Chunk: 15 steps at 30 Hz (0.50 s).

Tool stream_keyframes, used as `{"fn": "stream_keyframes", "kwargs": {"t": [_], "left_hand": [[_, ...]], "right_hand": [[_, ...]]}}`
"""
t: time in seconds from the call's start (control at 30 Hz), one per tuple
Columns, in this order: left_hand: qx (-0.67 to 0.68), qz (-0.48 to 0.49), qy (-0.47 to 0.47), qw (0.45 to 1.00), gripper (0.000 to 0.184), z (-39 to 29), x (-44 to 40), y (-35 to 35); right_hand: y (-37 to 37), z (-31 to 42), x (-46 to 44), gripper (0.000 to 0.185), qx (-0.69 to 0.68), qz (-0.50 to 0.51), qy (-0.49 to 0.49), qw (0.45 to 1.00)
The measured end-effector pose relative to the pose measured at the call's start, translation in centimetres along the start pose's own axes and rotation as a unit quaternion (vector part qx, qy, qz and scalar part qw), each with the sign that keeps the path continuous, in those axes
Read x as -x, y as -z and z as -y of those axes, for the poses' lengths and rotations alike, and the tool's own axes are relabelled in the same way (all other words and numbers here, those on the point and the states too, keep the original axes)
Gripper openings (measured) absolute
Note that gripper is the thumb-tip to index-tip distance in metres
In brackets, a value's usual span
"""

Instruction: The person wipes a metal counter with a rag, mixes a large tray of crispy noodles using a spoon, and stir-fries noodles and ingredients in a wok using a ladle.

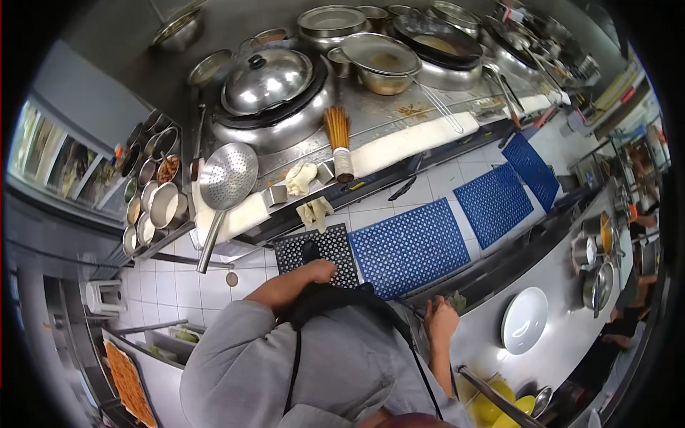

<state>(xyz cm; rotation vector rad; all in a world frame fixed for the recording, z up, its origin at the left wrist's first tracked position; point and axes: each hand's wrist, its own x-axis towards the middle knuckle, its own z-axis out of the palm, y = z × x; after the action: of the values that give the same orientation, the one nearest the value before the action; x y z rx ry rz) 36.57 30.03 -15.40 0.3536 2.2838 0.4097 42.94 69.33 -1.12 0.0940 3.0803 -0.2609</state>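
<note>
My left hand [321, 271] is a loose fist in front of my black apron [349, 296], above the black mat [317, 246]; nothing sticks out of it. At the edge of the steel counter on the right, my right hand [441, 319] has its fingers curled in beside a small grey-green crumpled thing [457, 301]. Its kind is unclear, and the fingers hide where they meet it. Ahead of me, a perforated strainer ladle [229, 177] lies across the stove's front edge. A bamboo wok brush [339, 143] and a crumpled pale cloth [301, 178] are beside it.
A domed lid [267, 80] covers a wok on the stove. Further right are a mesh strainer [382, 54] and another wok [437, 43]. Seasoning pots [168, 205] stand at left. Blue mats [410, 246] cover the floor. A white plate [524, 321] sits on the right counter [474, 357].
</note>
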Motion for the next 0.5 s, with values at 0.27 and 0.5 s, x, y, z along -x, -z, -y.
{"fn": "stream_keyframes", "kwargs": {"t": [0.27, 0.5], "left_hand": [[0.087, -0.106, 0.167, 0.976, 0.02, 9.9, 3.5, -4.3], [0.057, 0.007, 0.168, 0.984, 0.028, 8.1, 3.2, -7.5]], "right_hand": [[-0.3, -0.1, 0.1, 0.023, 0.009, 0.012, 0.031, 0.999], [-0.2, 0.1, -0.1, 0.021, 0.002, 0.011, 0.024, 1.0]]}}
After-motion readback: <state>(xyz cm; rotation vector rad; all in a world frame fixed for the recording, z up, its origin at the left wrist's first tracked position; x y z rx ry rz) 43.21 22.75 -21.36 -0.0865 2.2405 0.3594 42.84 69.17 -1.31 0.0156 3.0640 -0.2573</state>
